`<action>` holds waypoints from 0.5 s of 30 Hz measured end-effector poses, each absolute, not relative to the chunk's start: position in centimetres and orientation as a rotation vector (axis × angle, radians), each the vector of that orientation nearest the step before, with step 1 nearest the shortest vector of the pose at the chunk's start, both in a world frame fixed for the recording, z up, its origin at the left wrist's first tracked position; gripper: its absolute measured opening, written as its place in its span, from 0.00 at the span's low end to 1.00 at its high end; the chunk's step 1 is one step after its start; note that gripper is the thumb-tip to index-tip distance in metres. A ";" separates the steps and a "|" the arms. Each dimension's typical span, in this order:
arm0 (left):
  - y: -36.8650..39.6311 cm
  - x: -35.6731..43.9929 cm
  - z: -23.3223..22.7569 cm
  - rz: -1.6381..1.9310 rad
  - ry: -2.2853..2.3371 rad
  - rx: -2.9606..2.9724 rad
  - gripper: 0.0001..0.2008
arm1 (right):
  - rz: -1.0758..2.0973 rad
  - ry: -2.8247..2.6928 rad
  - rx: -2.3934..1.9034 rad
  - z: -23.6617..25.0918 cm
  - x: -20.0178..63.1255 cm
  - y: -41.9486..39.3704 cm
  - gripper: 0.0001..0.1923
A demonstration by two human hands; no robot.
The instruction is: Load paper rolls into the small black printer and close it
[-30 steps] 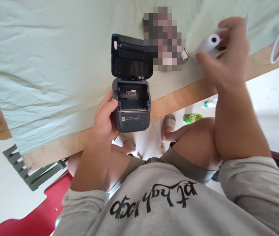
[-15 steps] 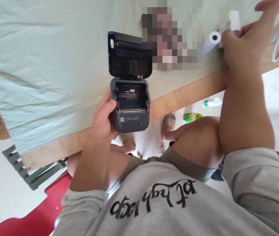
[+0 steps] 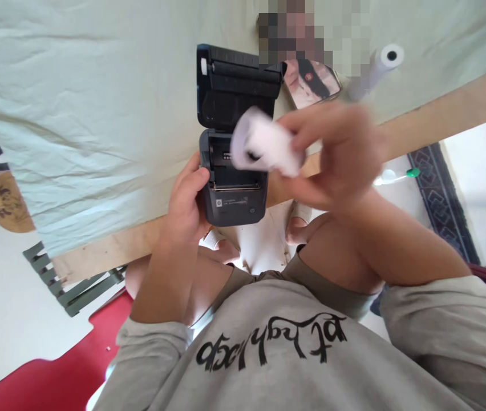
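Observation:
My left hand [image 3: 189, 197] grips the left side of a dark grey label printer [image 3: 234, 208], its thumb on the case edge. The printer's black lid [image 3: 234, 85] is swung up, and the paper bay shows inside. Blurred by motion, my right hand [image 3: 341, 154] is closed round a white paper roll [image 3: 268, 142]. One end of that roll overlaps the right part of the bay in view; whether it touches the printer I cannot tell. Another white paper roll [image 3: 392, 55] stands on the table behind my right hand.
A phone [image 3: 314, 83] lies behind the printer, partly pixelated. Pale green cloth [image 3: 76, 114] covers the table, with a bare wooden front edge [image 3: 106, 245]. A red chair [image 3: 50, 365] is at lower left. A bottle with a green cap [image 3: 391, 177] lies on the floor.
My right hand has brought the white roll from the right side of the table leftward to the printer. The printer stays open in my left hand. The view has shifted slightly.

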State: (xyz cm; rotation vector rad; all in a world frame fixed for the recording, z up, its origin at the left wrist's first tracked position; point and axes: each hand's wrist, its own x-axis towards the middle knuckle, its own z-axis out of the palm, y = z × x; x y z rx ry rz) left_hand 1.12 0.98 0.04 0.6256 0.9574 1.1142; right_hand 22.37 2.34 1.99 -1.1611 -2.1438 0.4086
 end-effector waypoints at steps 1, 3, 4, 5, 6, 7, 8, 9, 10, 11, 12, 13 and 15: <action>0.9 1.2 0.0 1.133 0.956 0.616 0.11 | 0.374 -2.139 -1.079 1.6 21.3 2.1 0.11; 0.8 1.2 -0.1 1.161 0.967 0.609 0.11 | 0.294 -2.102 -0.997 0.9 19.9 2.2 0.07; 0.7 1.1 -0.1 1.157 0.981 0.618 0.11 | 0.269 -2.102 -1.004 0.7 19.5 2.4 0.08; 0.7 1.1 -0.1 1.149 0.998 0.632 0.10 | 0.257 -2.113 -1.041 0.5 19.3 2.7 0.09; 0.7 1.0 -0.2 1.143 1.011 0.647 0.09 | 0.254 -2.133 -1.086 0.4 19.2 3.0 0.10; 0.7 1.0 -0.2 1.134 1.017 0.660 0.08 | 0.252 -2.155 -1.114 0.4 19.2 3.3 0.11; 0.7 0.9 -0.3 1.125 1.017 0.667 0.09 | 0.244 -2.174 -1.115 0.4 19.3 3.4 0.11; 0.8 0.9 -0.4 1.121 1.012 0.671 0.09 | 0.223 -2.176 -1.090 0.4 19.4 3.5 0.11; 0.8 0.8 -0.5 1.119 1.003 0.677 0.09 | 0.209 -2.159 -1.057 0.4 19.5 3.6 0.11; 0.8 0.8 -0.5 1.118 0.995 0.685 0.10 | 0.208 -2.129 -1.019 0.5 19.6 3.6 0.11; 0.9 0.7 -0.6 1.122 0.992 0.693 0.10 | 0.222 -2.105 -0.983 0.5 19.8 3.6 0.12; 0.9 0.7 -0.6 1.126 0.991 0.700 0.11 | 0.252 -2.092 -0.955 0.5 19.9 3.6 0.14; 0.9 0.8 -0.6 1.114 0.986 0.709 0.12 | 0.340 -2.097 -0.926 0.5 20.1 3.6 0.16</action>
